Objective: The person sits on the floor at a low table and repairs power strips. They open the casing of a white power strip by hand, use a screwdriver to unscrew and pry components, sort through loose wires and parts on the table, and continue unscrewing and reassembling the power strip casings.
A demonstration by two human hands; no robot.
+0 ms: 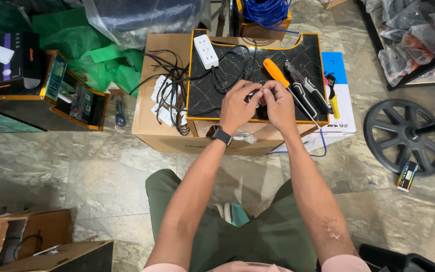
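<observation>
Both hands, left hand (237,107) and right hand (278,103), pinch the end of a thin black cable (227,80) between closed fingertips over the black tray (303,50), apparently mid-fiddle, needing a fine steady grip, while the orange screwdriver (278,74) and pliers (305,88) crowd just right of the fingers and the white power strip (206,50) lies beyond them.

we see an informal electrical repair workshop: a marble floor (101,171) crowded with cardboard boxes (152,121), a blue cable coil (265,11), a screwdriver (278,74), pliers (305,88) and a power strip (206,50).
</observation>
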